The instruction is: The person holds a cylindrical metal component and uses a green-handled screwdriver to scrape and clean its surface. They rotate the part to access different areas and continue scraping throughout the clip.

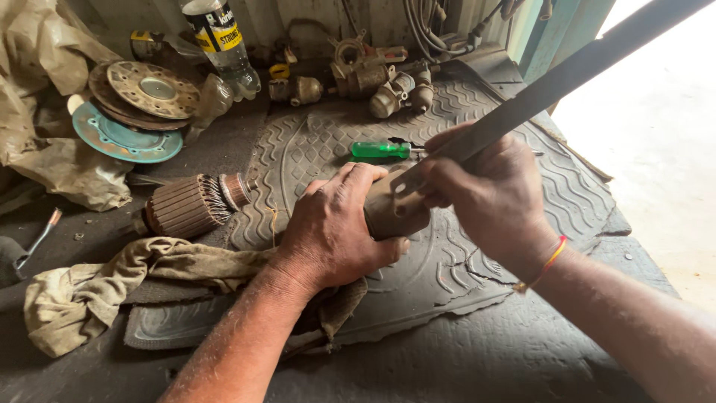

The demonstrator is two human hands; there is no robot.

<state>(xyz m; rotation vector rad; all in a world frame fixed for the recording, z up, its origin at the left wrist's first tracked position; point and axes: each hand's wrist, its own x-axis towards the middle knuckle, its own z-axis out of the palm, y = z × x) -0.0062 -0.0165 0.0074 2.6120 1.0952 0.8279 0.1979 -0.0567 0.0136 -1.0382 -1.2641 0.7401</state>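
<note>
Clamping the brown metal housing [391, 213] down on the rubber mat [477, 269], our left hand [332, 231] wraps tight to steady it. Just above that grip, our right hand [485, 190] closes around the long flat bar [552, 86], its tip angled against the housing for leverage.

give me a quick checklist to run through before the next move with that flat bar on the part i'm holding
1. Left hand grips the brown metal housing firmly on the rubber mat: ok.
2. Right hand holds the long flat metal bar, its end on the housing: ok.
3. Left fingers clear of the bar's tip: not ok, they wrap close beside it.
4. Housing sits flat and steady: cannot tell, the hands hide its base.
5. Green-handled screwdriver out of the way: ok, it lies behind the hands.
6. Armature and rag clear of the work: ok, both lie off to the left.
</note>
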